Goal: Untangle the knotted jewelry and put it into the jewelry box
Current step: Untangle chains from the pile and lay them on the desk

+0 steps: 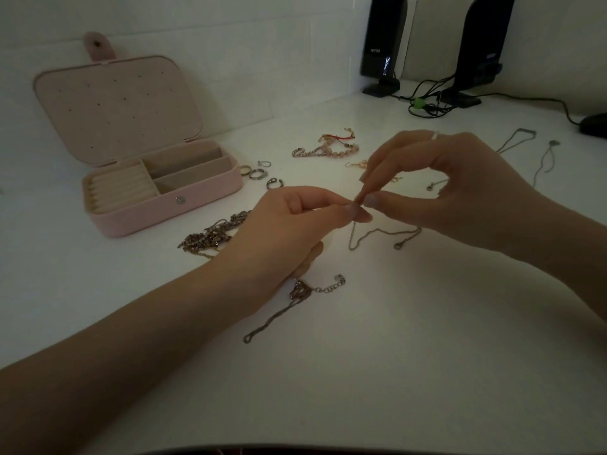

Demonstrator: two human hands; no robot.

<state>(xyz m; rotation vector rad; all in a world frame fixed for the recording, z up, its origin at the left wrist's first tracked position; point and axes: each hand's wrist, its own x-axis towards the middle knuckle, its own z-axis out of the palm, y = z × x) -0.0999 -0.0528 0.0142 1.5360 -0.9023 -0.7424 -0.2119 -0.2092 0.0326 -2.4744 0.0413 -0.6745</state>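
The thin chain (377, 234), pinched at its knot between the fingertips of the left hand (295, 221) and right hand (453, 188), dangles below them, and pulling apart too hard would likely tighten the knot or snap it, with the open jewelry box (170, 205) waiting left of the left hand.

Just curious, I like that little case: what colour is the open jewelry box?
Pale pink jewelry box, with a cream lining inside; the head view shows it.

knot hidden between fingertips (356, 213), mouse (594, 125) cropped (right edge)
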